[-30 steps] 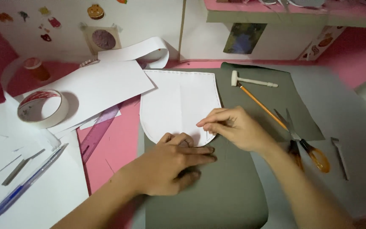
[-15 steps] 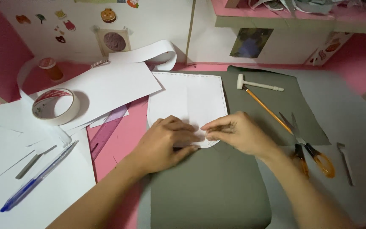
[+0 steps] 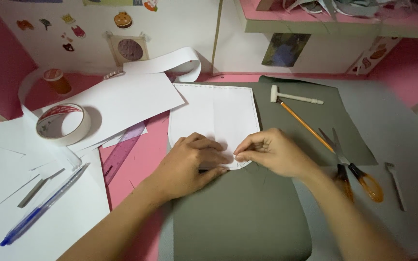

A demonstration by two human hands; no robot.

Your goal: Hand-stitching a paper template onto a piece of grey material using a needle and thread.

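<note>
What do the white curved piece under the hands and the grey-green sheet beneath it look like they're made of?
White curved piece: looks like thin matte paper or card; a faint vertical fold line and a drawn or stitched line along its edge. Grey-green sheet: smooth, dull, with rounded corners and lying limp and flat; probably leather, faux leather or felt, cannot tell which. The left hand presses on the white piece; the right hand pinches its lower edge.

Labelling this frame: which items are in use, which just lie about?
In use: left hand, right hand, paper pattern, grey sheet.
Lying about: tape roll, pen, ruler, scissors, hammer, pencil.
</note>
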